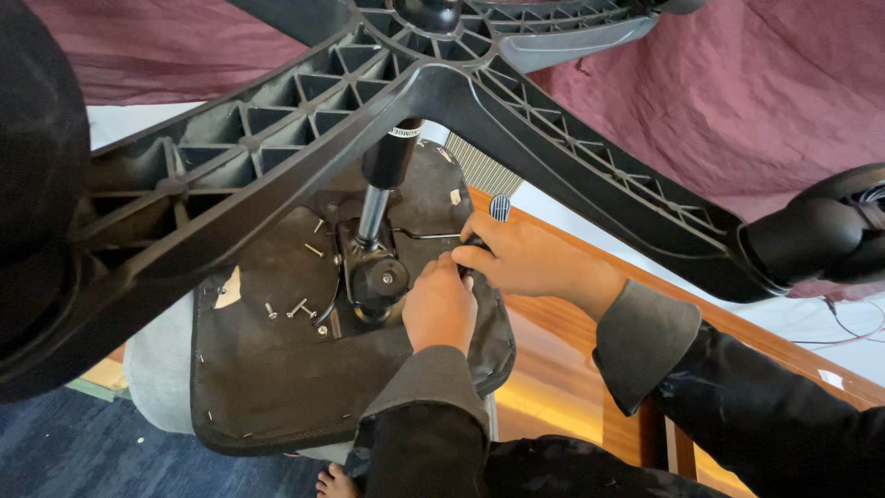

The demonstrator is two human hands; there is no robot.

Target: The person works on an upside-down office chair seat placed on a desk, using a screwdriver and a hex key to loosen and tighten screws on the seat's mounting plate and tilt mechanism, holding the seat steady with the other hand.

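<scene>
An office chair lies upside down, its black seat underside [277, 369] facing me. The black metal mechanism plate [378, 277] with the gas cylinder [380, 189] stands at its middle. My right hand [530, 260] grips a small black knob [474, 243] at the end of a thin metal lever rod [424, 236] beside the mechanism. My left hand [441, 309] is curled knuckles-up against the mechanism's right edge, touching my right hand; what its fingers hold is hidden. Several loose screws [297, 310] lie on the seat underside to the left.
The chair's five-armed ribbed black base [277, 129] spans the view above my hands, with casters at the right [830, 231] and far left [37, 184]. A wooden table edge [572, 332] runs on the right, a maroon cloth [784, 101] behind, blue carpet [74, 443] below.
</scene>
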